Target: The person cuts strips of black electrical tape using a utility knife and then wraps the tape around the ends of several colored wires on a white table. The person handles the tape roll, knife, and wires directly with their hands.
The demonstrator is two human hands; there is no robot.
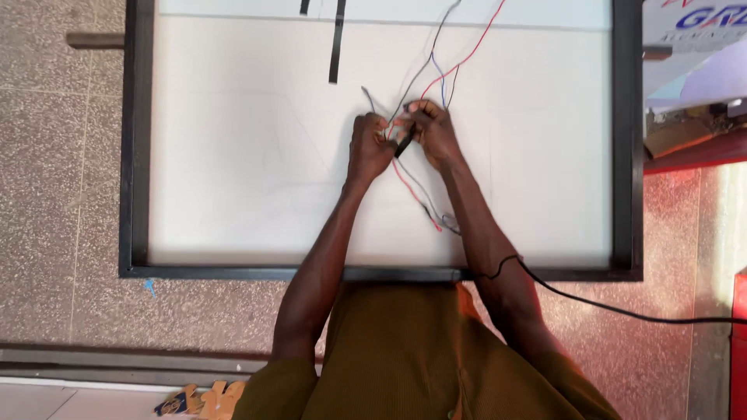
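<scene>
We see both hands meeting over the middle of a large white rectangular panel (pixel 233 155) in a black metal frame (pixel 134 155), lying flat on speckled stone floor (pixel 54 194). Left hand (pixel 369 148) closed around a bundle of thin red, blue and black wires (pixel 436 66); the strands run up toward the panel's top edge and trail down between the forearms. Right hand (pixel 430 131) pinched shut on the same bundle, with a small black tool (pixel 405 145) between the hands. A strip of black tape (pixel 336 47) lies near the top edge. Thick black cable (pixel 622 311) crosses the right forearm.
</scene>
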